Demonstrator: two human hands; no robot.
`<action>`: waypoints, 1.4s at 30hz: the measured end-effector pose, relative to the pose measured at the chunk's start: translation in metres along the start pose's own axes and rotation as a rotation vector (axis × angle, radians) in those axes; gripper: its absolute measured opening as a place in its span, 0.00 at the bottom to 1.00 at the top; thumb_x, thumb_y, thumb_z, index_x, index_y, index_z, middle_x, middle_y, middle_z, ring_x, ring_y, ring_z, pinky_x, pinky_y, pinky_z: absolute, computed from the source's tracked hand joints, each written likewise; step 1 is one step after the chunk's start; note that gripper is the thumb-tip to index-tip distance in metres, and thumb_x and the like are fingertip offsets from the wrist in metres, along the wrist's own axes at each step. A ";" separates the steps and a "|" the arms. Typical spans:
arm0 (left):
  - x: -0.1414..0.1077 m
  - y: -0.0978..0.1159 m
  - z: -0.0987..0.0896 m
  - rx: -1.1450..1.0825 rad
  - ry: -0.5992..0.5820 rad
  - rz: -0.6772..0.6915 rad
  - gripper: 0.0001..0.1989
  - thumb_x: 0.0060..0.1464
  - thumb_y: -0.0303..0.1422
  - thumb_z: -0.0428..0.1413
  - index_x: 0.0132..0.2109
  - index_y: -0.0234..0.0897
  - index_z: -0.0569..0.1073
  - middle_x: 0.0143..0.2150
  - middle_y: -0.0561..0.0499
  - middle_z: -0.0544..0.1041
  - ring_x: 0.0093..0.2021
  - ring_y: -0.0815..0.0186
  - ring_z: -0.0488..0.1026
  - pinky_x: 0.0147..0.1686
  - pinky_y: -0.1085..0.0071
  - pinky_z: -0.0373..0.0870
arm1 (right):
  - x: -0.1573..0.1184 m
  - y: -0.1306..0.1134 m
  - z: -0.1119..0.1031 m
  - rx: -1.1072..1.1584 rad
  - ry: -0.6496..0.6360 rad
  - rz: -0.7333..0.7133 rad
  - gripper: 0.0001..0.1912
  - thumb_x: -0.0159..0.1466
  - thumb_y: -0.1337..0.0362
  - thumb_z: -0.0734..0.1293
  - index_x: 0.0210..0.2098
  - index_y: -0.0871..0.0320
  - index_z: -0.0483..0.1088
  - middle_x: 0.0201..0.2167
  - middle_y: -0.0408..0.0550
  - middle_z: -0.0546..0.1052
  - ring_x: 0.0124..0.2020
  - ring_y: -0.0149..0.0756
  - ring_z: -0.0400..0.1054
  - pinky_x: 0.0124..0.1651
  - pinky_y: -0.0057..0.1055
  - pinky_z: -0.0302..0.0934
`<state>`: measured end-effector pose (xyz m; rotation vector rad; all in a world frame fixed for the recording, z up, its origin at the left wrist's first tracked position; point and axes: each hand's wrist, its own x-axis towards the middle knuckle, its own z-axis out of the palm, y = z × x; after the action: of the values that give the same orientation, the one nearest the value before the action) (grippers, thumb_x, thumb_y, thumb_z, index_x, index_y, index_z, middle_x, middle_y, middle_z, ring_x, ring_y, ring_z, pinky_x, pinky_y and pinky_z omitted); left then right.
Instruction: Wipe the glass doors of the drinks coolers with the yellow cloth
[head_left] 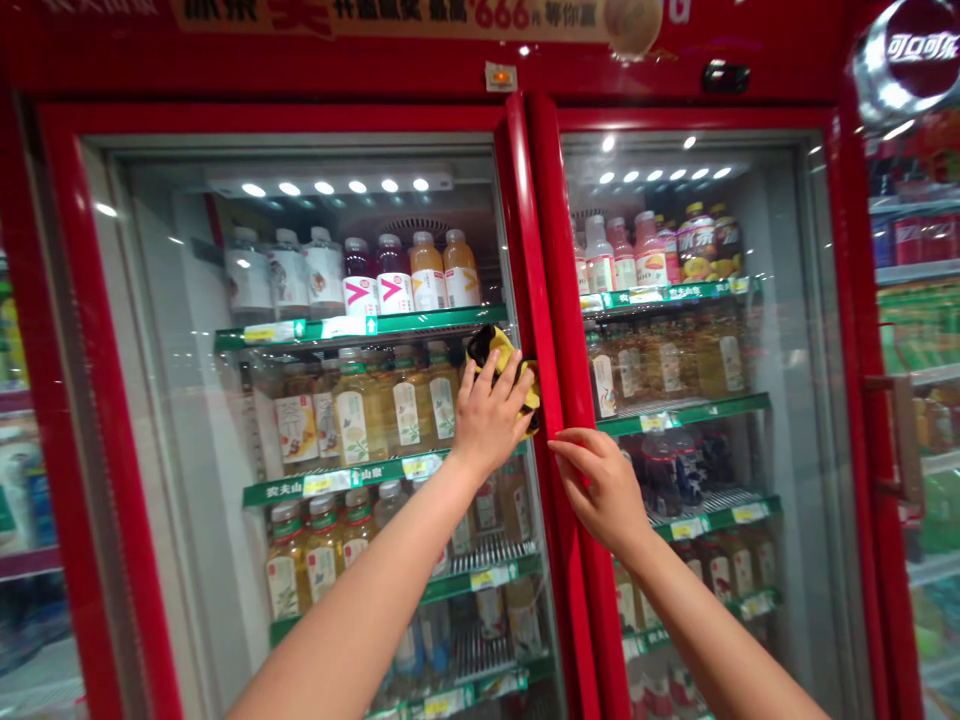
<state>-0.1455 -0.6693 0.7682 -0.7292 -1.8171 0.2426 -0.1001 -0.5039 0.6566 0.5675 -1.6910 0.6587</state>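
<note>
Yellow-and-black cloth (pixel 482 346) beneath left hand (pixel 486 415), on cooler's glass door (pixel 187 540)

Head view: cloth lies directly under left fingers, beside red door frame (pixel 534 290); bunched, its length slanting down rightward. Left hand nearer, spread flat, pressing cloth to glass. Right hand (pixel 609 490) half-curled near frame, seemingly empty; contact unclear. Cloth looks soft, creased. Bottled drinks (pixel 352 410) behind glass.

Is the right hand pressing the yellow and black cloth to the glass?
No, the left hand presses the cloth on the left door's glass.
</note>
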 end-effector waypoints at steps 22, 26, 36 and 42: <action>-0.121 0.033 0.036 -0.085 0.017 0.078 0.31 0.53 0.31 0.65 0.64 0.42 0.71 0.64 0.42 0.75 0.64 0.50 0.69 0.67 0.49 0.61 | -0.021 0.011 -0.001 0.022 -0.004 0.094 0.18 0.67 0.70 0.61 0.51 0.53 0.77 0.50 0.55 0.79 0.51 0.44 0.74 0.54 0.44 0.71; -0.121 0.037 0.035 -0.092 0.166 -0.031 0.24 0.55 0.32 0.63 0.60 0.41 0.75 0.57 0.40 0.79 0.58 0.51 0.72 0.60 0.53 0.67 | -0.020 0.012 -0.012 0.007 0.037 0.125 0.16 0.68 0.68 0.62 0.50 0.52 0.77 0.49 0.53 0.79 0.50 0.44 0.74 0.53 0.44 0.71; -0.035 0.053 0.029 -0.182 0.123 -0.096 0.26 0.59 0.34 0.59 0.64 0.42 0.71 0.62 0.41 0.75 0.61 0.50 0.69 0.62 0.52 0.63 | -0.018 0.009 -0.023 0.015 0.058 0.108 0.15 0.68 0.68 0.62 0.50 0.52 0.77 0.49 0.53 0.80 0.49 0.44 0.74 0.53 0.44 0.70; 0.045 0.023 0.013 -0.206 0.181 -0.209 0.25 0.61 0.35 0.57 0.65 0.41 0.69 0.64 0.42 0.73 0.62 0.50 0.66 0.64 0.53 0.60 | -0.008 0.008 -0.026 0.013 0.046 0.097 0.19 0.65 0.71 0.63 0.51 0.52 0.77 0.49 0.53 0.80 0.50 0.46 0.73 0.53 0.46 0.70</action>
<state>-0.1579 -0.6230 0.7872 -0.6739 -1.7434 -0.1458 -0.0853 -0.4795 0.6521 0.4787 -1.6799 0.7478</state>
